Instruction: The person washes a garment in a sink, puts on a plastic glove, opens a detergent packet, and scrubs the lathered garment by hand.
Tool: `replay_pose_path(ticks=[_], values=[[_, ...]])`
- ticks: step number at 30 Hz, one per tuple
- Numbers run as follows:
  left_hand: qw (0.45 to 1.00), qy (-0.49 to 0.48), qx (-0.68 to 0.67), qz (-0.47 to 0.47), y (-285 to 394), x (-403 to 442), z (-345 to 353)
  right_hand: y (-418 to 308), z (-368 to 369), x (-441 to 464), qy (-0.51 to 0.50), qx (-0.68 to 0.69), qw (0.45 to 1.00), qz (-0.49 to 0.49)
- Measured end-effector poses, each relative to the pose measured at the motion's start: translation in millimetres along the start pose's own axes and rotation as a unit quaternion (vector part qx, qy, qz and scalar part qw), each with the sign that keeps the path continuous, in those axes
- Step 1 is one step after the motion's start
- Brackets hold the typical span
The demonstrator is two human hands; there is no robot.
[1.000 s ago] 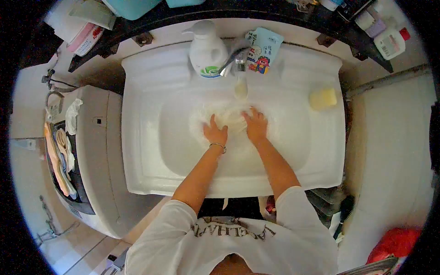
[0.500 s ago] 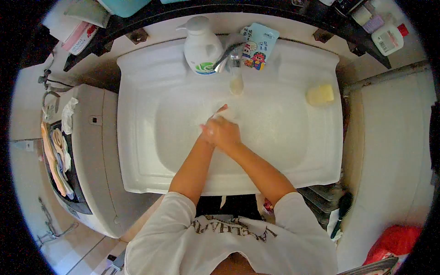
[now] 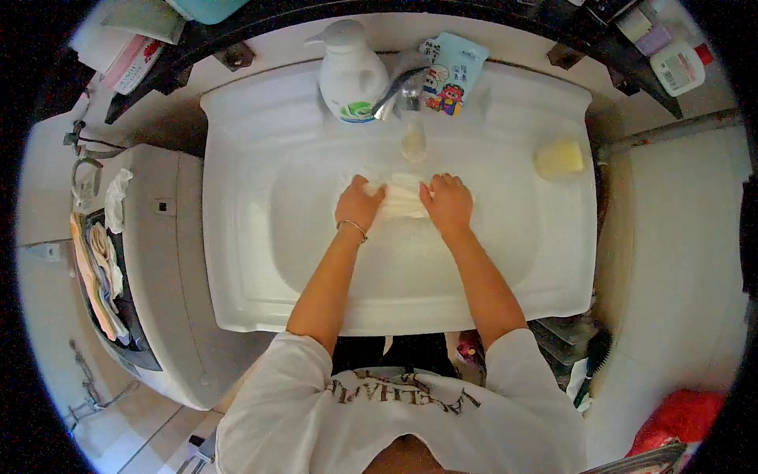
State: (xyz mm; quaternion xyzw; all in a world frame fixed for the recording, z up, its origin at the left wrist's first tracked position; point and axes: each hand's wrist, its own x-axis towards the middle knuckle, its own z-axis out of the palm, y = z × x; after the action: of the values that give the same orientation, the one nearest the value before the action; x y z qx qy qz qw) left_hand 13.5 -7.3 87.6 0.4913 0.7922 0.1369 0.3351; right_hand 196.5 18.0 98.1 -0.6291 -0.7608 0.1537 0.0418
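A pale, wet cloth (image 3: pixel 403 197) lies bunched in the basin of the white sink (image 3: pixel 316 308), below the faucet (image 3: pixel 410 99). My left hand (image 3: pixel 359 203), with a bracelet at its wrist, is closed on the cloth's left end. On the opposite end my right hand (image 3: pixel 448 203) grips it with curled fingers. The cloth stretches between the two hands, its far edge blending into the white basin.
Behind the basin stand a white pump bottle (image 3: pixel 351 79) and a light blue pouch (image 3: pixel 458 71). A yellow block (image 3: pixel 559 159) sits on the sink's right side. A dark shelf (image 3: pixel 300 24) crosses the back. At the left is a washing machine (image 3: pixel 178 276) with folded cloths.
Half a second ago my hands were pressed together left of the middle; now they are apart, with the cloth stretched between them. The view has shifted slightly.
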Motion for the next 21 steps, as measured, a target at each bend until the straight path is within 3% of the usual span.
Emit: replay_pose_path(ticks=[1,3,4,6,7,9,10,11,13,14,17,19,21], values=[[1.000,0.000,0.000,0.000,-1.3,-3.0,3.1,3.0,11.3,-2.4,0.000,0.000,1.000,0.000],[0.964,0.010,0.264,0.040,-5.5,-12.7,21.0,10.3,41.9,-9.4,0.070,-0.077,0.991,0.079],[0.964,0.011,0.264,0.040,-6.8,-12.8,33.6,9.8,52.6,-11.0,0.070,-0.077,0.991,0.078],[0.931,-0.028,0.320,0.173,-5.8,-16.2,51.5,0.5,66.8,-17.1,-0.061,-0.084,0.994,0.025],[0.931,-0.030,0.320,0.173,-10.6,-16.2,55.5,3.0,72.1,-20.3,-0.063,-0.084,0.994,0.026],[0.916,-0.161,0.333,0.153,-5.3,-21.0,44.5,-0.8,60.2,-22.5,-0.143,-0.154,0.974,-0.080],[0.909,-0.117,0.354,0.187,-23.3,-10.5,66.1,3.8,49.4,-17.7,-0.186,-0.144,0.970,-0.069],[0.908,-0.118,0.356,0.186,-19.7,-10.5,65.0,11.2,53.5,-10.4,-0.185,-0.142,0.970,-0.069],[0.866,-0.165,0.452,0.132,-4.2,-12.2,59.9,29.6,68.0,1.6,-0.081,-0.159,0.982,-0.054],[0.867,-0.165,0.452,0.132,1.7,-15.6,52.9,16.5,61.4,-4.5,-0.103,-0.134,0.986,-0.005],[0.911,-0.199,0.342,0.111,5.8,-17.7,48.6,25.5,63.7,-4.1,-0.097,-0.123,0.987,-0.035],[0.910,-0.057,0.395,0.115,-18.9,-6.2,63.8,32.9,68.2,-3.1,-0.091,-0.111,0.987,-0.068],[0.919,-0.061,0.373,0.108,-22.9,-5.9,47.9,35.5,69.4,1.4,-0.082,-0.100,0.986,-0.103]])
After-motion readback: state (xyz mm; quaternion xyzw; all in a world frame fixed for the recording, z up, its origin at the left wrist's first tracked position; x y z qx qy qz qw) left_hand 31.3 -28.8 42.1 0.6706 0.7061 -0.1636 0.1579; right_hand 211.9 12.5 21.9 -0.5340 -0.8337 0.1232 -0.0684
